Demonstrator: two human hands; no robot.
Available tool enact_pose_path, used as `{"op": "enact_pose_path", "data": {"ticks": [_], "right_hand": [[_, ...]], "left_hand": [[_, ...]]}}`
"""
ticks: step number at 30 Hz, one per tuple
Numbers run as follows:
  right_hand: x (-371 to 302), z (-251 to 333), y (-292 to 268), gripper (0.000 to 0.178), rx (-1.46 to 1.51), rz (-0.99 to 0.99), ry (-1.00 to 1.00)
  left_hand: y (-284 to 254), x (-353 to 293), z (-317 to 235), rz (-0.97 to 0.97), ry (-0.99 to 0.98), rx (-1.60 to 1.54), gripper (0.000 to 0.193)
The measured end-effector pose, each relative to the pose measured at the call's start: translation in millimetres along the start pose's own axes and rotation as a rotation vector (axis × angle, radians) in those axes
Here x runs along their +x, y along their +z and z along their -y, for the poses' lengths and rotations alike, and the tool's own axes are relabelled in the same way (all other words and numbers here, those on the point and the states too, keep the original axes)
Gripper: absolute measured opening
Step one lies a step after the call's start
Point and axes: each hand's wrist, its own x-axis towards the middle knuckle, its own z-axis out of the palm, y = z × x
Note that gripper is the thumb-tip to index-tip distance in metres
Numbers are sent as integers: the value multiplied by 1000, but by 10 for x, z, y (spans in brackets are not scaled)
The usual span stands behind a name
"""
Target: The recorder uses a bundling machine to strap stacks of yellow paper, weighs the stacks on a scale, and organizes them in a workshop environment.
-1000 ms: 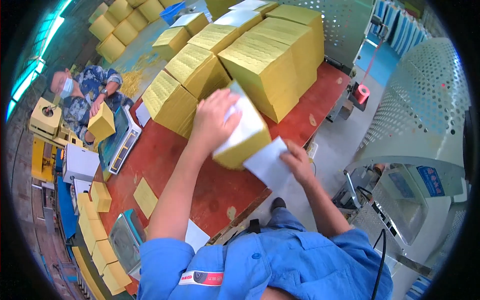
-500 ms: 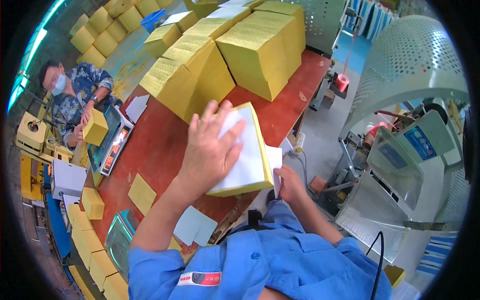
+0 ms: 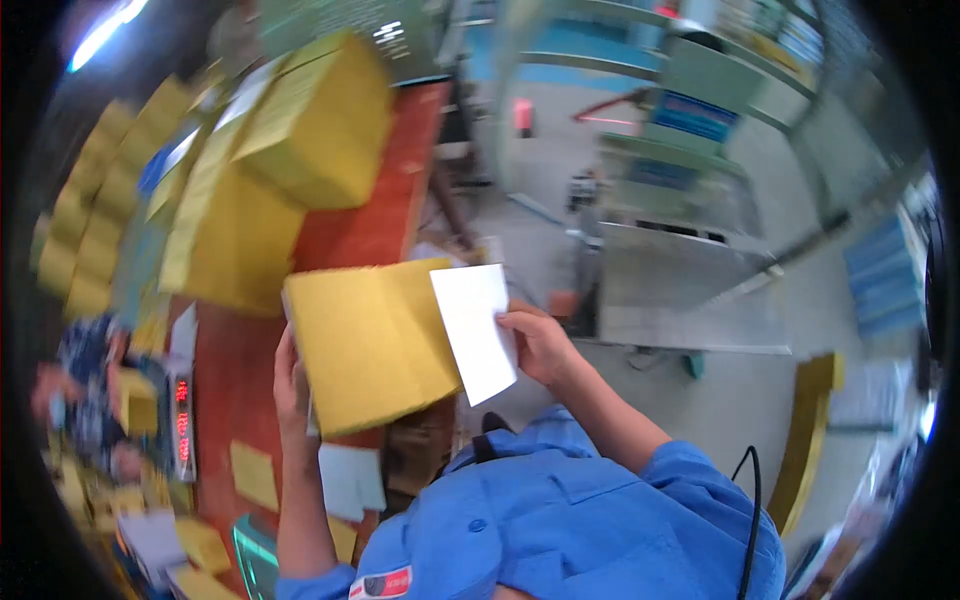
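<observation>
A thick stack of yellow paper (image 3: 370, 345) is held level in front of my body. At its left end, my left hand (image 3: 289, 385) grips the stack, with part of a pale sheet showing under the fingers. My right hand (image 3: 540, 340) grips a white sheet (image 3: 475, 335) at the right end, thumb on its near face. That sheet leans away from the stack along the upper part. The fingers behind the sheet are hidden.
On the red table (image 3: 235, 375) stand large yellow paper stacks (image 3: 315, 125), with loose pale sheets (image 3: 350, 480) near me. Another person (image 3: 90, 380) holds a yellow block at a scale (image 3: 183, 415) on the left. A metal machine (image 3: 690, 270) stands at right.
My view has swung right, and the stack has turned so its yellow side faces up. My left hand has shifted from flat on the white-covered face to the left end.
</observation>
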Motion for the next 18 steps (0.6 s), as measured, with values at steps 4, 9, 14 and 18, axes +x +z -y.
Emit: {"op": "enact_pose_path", "data": {"ticks": [4, 9, 14, 18], "right_hand": [[-618, 554, -803, 38, 38, -3, -170], [-1515, 1224, -1968, 41, -59, -231, -321], [-2160, 1919, -3249, 37, 85, -396, -401], [-2401, 2362, -3934, 46, 239, -296, -305]], "left_hand": [[912, -68, 509, 153, -135, -266, 55], [2494, 116, 1622, 133, -501, -820, 37], [4379, -75, 1934, 385, -438, -765, 65], [4981, -251, 2489, 478, -79, -377, 61]]}}
